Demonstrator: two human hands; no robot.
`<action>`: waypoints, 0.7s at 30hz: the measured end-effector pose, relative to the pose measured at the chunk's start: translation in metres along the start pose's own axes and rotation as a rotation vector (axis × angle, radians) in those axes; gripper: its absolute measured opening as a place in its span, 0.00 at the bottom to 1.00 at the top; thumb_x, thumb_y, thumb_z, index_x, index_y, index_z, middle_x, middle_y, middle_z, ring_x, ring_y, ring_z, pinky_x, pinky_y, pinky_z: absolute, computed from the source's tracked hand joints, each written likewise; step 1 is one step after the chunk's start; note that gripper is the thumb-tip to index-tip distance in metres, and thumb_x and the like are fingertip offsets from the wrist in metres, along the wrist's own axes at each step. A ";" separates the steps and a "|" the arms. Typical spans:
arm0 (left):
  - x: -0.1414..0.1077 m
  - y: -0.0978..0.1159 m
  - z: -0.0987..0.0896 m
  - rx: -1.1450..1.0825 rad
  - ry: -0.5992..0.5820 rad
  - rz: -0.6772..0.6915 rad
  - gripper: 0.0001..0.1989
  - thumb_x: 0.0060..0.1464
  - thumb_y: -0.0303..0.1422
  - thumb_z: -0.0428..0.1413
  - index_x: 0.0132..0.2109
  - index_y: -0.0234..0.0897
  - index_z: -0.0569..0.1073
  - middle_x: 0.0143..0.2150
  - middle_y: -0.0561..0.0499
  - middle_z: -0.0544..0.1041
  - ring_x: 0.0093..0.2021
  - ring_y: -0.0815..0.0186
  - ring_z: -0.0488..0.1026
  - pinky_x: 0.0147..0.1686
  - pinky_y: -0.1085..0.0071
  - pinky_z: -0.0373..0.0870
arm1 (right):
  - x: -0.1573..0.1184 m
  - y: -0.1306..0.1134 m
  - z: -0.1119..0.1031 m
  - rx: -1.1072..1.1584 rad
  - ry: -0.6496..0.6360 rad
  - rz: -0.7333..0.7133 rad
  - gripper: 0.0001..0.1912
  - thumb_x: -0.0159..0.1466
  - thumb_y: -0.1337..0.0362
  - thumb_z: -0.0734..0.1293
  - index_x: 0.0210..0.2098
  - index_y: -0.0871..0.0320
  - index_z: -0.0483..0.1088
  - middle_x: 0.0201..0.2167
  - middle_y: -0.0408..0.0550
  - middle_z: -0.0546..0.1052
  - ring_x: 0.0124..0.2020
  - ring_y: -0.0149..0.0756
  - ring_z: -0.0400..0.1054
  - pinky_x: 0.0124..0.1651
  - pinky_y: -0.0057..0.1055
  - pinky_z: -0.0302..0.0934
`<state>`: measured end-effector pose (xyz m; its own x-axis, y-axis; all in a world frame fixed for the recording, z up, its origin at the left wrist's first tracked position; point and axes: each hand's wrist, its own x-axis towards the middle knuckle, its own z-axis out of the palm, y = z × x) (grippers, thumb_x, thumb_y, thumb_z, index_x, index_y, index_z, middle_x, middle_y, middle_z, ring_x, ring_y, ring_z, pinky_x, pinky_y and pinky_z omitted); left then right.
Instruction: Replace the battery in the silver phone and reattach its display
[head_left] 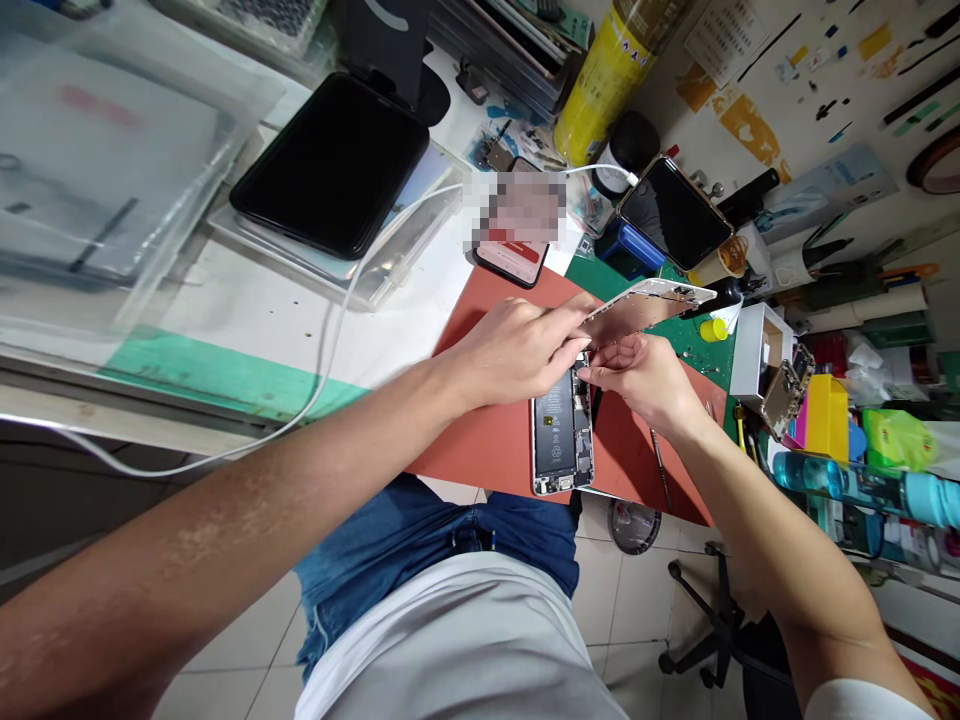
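- a bared phone body (583, 460) lies flat on a red-brown mat (480, 440), at the mat's near edge, its long axis running away from the wearer — near end toward the waist, far end under the fingers.
- its black battery (553, 438) lies lengthwise along the left side, parallel to that axis.
- a screen panel (645, 310) stands raised above the body's far end, its long axis slanting up to the right, across the line of the body, metallic inner face toward the wearer.
- the left hand (529, 345) grasps the panel's left end between fingers and thumb.
- the right hand (637, 375) curls at the body's far right corner, thumb and fingertips drawn together — whether anything is pinched there cannot be told.
- a slim metal tool (661, 468) lies right of the body, below the right wrist.
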<state>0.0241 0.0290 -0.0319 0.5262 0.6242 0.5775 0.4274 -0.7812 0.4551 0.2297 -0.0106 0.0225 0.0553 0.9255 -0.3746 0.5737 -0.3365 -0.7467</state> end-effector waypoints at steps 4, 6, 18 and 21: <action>0.000 0.000 0.000 -0.004 -0.016 -0.020 0.19 0.71 0.33 0.49 0.64 0.31 0.69 0.35 0.49 0.84 0.27 0.62 0.79 0.30 0.66 0.66 | 0.002 -0.008 -0.003 0.000 -0.060 0.023 0.25 0.43 0.47 0.84 0.23 0.57 0.71 0.24 0.46 0.77 0.27 0.35 0.67 0.33 0.35 0.62; 0.000 0.000 -0.001 -0.003 -0.021 -0.022 0.19 0.71 0.33 0.49 0.64 0.30 0.69 0.34 0.49 0.84 0.27 0.62 0.79 0.29 0.66 0.66 | 0.004 -0.008 -0.004 -0.054 -0.081 0.004 0.26 0.44 0.45 0.83 0.20 0.57 0.71 0.21 0.44 0.74 0.25 0.33 0.64 0.31 0.34 0.60; 0.000 0.000 -0.002 0.003 -0.050 -0.007 0.19 0.70 0.31 0.48 0.64 0.32 0.67 0.31 0.52 0.83 0.27 0.62 0.78 0.28 0.67 0.64 | 0.016 -0.004 -0.016 -0.305 -0.096 -0.126 0.13 0.53 0.58 0.81 0.22 0.57 0.77 0.20 0.43 0.77 0.24 0.35 0.67 0.27 0.34 0.61; 0.000 0.000 -0.002 -0.008 -0.057 -0.014 0.19 0.70 0.31 0.48 0.64 0.32 0.67 0.32 0.51 0.84 0.28 0.62 0.79 0.29 0.67 0.65 | 0.018 -0.005 -0.016 -0.251 -0.116 -0.160 0.13 0.51 0.58 0.82 0.26 0.56 0.78 0.21 0.44 0.78 0.28 0.40 0.72 0.30 0.36 0.67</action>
<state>0.0227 0.0291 -0.0301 0.5617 0.6342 0.5313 0.4294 -0.7724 0.4681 0.2408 0.0109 0.0281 -0.1371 0.9323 -0.3347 0.7524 -0.1218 -0.6474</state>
